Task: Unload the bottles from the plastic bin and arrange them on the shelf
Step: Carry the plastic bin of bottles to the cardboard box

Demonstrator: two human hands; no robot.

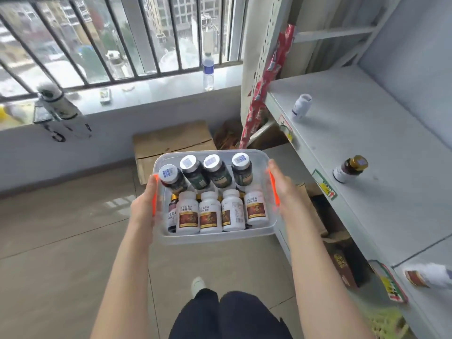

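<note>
Nearest, dark trousers [230, 316] and one pale shoe [198, 286] over a grey tiled floor [61, 228]. Low on the right, a green mesh item [386, 324], too blurred to name. Along the right side, a pale grey shelf [391, 155] with price tags [325, 185] on its front edge. On it, well apart: a blurred white bottle [430, 277] lying at the near end, a gold-capped dark bottle [351, 168] upright midway, a blue-labelled white bottle [302, 107] at the far end. Under the shelf, a brown carton [342, 263]. Beyond the bin, on the floor, a cardboard box [171, 145]; further, a red printed strip [269, 86] against the shelf's perforated upright; furthest, a water bottle [208, 72] upright on the windowsill before the window bars [122, 45]. Held in the air before the body, left of the shelf, a clear plastic bin [215, 237] with orange handles [154, 201]. Near row: four white bottles [210, 212] side by side, plus a small dark bottle [172, 211] at the left end. Far row: four white-capped dark bottles [217, 171], leaning. On the left handle, the left hand [144, 206], clasped; on the right handle, the right hand [281, 189], likewise clasped. Thumbs along the rim, fingers tucked beneath and hidden.
</note>
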